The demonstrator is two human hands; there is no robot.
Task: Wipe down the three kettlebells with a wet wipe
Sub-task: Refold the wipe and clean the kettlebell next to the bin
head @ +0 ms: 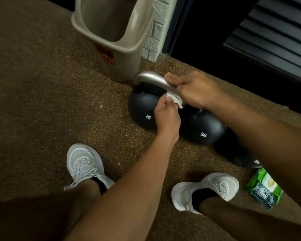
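The 8 kg kettlebell (142, 110) has a matt black body and a smooth brushed-metal handle (151, 79). The bin (118, 54) at 12 o'clock is smooth beige plastic; the floor (42, 101) is rough, speckled rubber.

Black kettlebells (142, 110), white wipe (172, 99), beige bin (122, 54), yellow-speckled brown floor (59, 101).

left hand (166, 117) pinches wet wipe (174, 100) on 8kg kettlebell (142, 112) handle; right hand (196, 89) grips handle.
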